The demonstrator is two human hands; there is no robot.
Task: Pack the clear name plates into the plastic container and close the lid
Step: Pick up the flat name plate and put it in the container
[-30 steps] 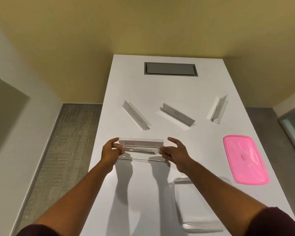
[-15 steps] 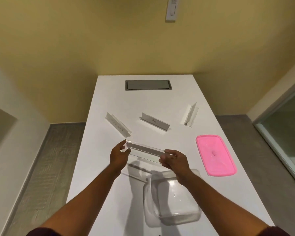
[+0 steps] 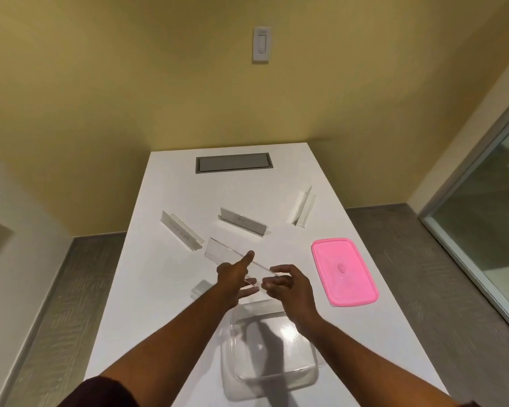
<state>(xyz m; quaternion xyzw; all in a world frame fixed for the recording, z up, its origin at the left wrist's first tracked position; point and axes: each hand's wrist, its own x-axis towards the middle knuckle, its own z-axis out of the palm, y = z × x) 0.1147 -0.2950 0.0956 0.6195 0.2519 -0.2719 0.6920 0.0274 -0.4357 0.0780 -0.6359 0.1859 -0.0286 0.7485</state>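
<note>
A clear name plate (image 3: 221, 251) hangs tilted above the white table (image 3: 171, 289), its far end pointing left. My right hand (image 3: 288, 284) grips its near end. My left hand (image 3: 235, 274) touches its middle with the index finger stretched out along it. Just below the hands stands the clear plastic container (image 3: 272, 348), open with nothing in it. The pink lid (image 3: 343, 271) lies flat to the right. Three more clear name plates rest on the table: one at the left (image 3: 182, 230), one in the middle (image 3: 243, 221), one at the far right (image 3: 303, 206).
A grey hatch (image 3: 234, 163) is set into the far end of the table. A yellow wall with a white switch (image 3: 261, 44) stands behind it. Grey floor runs on both sides, and a glass partition (image 3: 482, 230) stands at the right.
The held plate has swung from level to tilted and come closer to the container. My left hand slid from its left end to its middle. The view has tipped up.
</note>
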